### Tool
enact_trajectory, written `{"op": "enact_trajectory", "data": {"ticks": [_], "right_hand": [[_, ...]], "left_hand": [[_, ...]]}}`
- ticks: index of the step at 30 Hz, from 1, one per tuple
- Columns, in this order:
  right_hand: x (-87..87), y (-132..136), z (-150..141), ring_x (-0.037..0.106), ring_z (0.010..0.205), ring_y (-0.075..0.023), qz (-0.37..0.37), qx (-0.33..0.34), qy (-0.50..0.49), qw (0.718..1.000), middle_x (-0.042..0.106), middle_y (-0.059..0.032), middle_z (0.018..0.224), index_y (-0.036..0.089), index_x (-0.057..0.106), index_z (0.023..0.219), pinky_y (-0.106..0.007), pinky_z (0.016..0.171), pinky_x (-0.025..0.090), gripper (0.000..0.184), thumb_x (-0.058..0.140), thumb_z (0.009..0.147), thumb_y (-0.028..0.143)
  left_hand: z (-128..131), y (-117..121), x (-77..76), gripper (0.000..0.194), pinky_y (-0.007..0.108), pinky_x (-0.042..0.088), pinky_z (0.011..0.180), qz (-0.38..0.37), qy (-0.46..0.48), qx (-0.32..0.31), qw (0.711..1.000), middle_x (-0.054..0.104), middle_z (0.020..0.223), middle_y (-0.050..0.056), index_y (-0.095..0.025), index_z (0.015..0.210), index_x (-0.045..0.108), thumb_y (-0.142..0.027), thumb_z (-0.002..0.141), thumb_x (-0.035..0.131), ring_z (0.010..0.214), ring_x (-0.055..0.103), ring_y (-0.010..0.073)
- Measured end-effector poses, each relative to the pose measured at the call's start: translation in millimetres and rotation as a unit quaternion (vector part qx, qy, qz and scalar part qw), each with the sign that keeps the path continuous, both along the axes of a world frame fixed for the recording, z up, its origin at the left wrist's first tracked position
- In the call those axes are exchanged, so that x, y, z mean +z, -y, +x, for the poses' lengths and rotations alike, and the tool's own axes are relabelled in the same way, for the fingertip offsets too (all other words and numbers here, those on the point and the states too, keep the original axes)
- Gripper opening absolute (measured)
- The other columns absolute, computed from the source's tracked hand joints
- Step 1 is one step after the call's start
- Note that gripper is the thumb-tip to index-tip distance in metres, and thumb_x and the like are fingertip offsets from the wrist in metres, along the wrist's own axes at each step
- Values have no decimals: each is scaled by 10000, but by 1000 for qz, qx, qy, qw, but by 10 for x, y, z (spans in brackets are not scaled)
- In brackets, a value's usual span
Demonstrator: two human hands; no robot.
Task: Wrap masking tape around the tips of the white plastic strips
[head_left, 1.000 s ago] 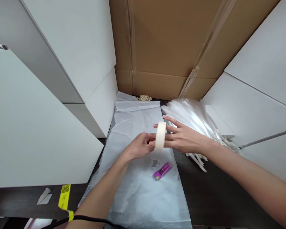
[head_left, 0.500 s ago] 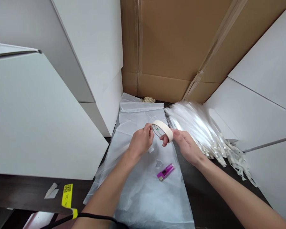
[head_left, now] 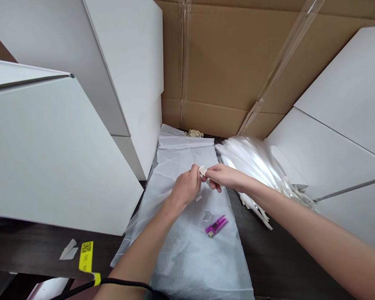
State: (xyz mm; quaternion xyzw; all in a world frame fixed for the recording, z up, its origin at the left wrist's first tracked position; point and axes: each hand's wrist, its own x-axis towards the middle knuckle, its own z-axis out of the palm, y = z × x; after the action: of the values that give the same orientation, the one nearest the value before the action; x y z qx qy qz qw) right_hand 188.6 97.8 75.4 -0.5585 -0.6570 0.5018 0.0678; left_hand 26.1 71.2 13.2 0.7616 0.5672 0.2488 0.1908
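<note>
Both hands pinch one small piece of cream masking tape [head_left: 202,171] above the middle of a white plastic sheet [head_left: 187,258]. The left hand [head_left: 186,187] holds it between thumb and fingertips, its other fingers curled; the right hand [head_left: 225,176] grips the opposite end between its fingertips, its remaining fingers loosely bent. Just below the left hand, a small pale scrap [head_left: 198,198] lies on the sheet; further down, a clear scrap [head_left: 208,216] lies beside a purple lighter [head_left: 216,226]. Past the sheet's right edge, a bundle of glossy white strips [head_left: 253,160] rests on the dark worktop [head_left: 281,258]. Crumpled packing paper [head_left: 195,133] sits at the sheet's far edge, before a cardboard box wall [head_left: 225,62]; white panels [head_left: 59,146] stand along the left.
</note>
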Motion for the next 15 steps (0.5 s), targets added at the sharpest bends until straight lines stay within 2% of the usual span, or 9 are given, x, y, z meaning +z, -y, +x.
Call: {"op": "enact_trajectory", "data": {"ticks": [3,7,11,15], "right_hand": [[-133,46,-52,414,489,-105,91,-32,41,994,498,20,556,164,630,732,-254,534,316,383,468,933,447],[-249,123,-76,455,582,-122,162,-32,32,986,543,0,627,169,595,672,-251,572,322,428,416,939,451],[-293,183,-70,440,581,-122,161,-40,3,986,525,7,624,173,563,665,-252,562,317,402,418,926,443],[-289,246,-78,372,527,-113,139,-63,-5,988,451,31,578,187,522,668,-261,516,271,388,402,931,446]], "left_hand": [[18,33,19,147,285,326,588,-15,35,4,999,657,763,27,-212,928,456,-223,1009,334,673,618,199],[42,70,59,230,277,322,597,-34,134,-6,990,605,693,-4,-222,799,423,-231,1005,322,645,573,168],[49,60,54,365,264,337,607,-39,187,-15,981,571,658,-22,-215,733,425,-385,1038,320,620,523,145],[50,37,44,375,259,345,613,-19,188,-35,981,557,644,-21,-209,727,446,-375,1038,320,607,511,134]]}}
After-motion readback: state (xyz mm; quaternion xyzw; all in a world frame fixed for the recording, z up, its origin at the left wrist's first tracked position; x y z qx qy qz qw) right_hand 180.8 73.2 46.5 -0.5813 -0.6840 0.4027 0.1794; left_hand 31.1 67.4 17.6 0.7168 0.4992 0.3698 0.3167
